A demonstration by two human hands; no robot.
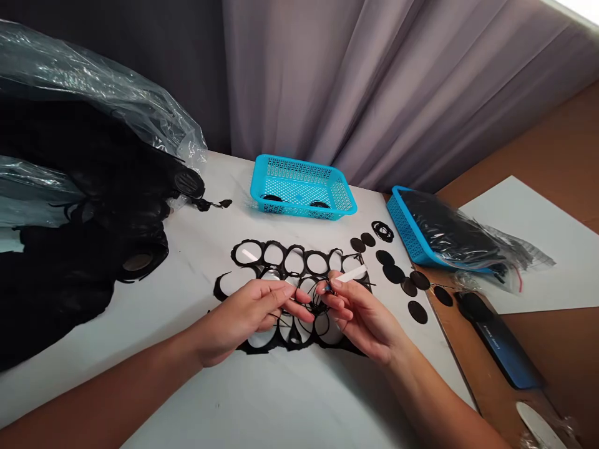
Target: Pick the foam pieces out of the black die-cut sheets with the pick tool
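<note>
My left hand (257, 304) is closed, thumb against the fingers, on thin black strands (318, 305) that hang in a tangle between my hands. My right hand (362, 312) pinches a narrow white strip (352, 274); a small blue bit shows at its fingertips, too small to name. Below both hands lies a black sheet with rows of round holes (262, 242), partly covered by them. Another thin white piece (249, 255) shows inside one upper-left hole. Several black discs (394, 274) lie right of the sheet, with a coil of black rings (382, 231) behind them.
A blue basket (304, 214) holding a few black discs stands at the back. Another blue basket (412, 237) at right carries a bagged black bundle (435, 218). Black material (93, 187) and clear plastic (116, 75) pile up at left. A dark blue box (505, 352) lies right.
</note>
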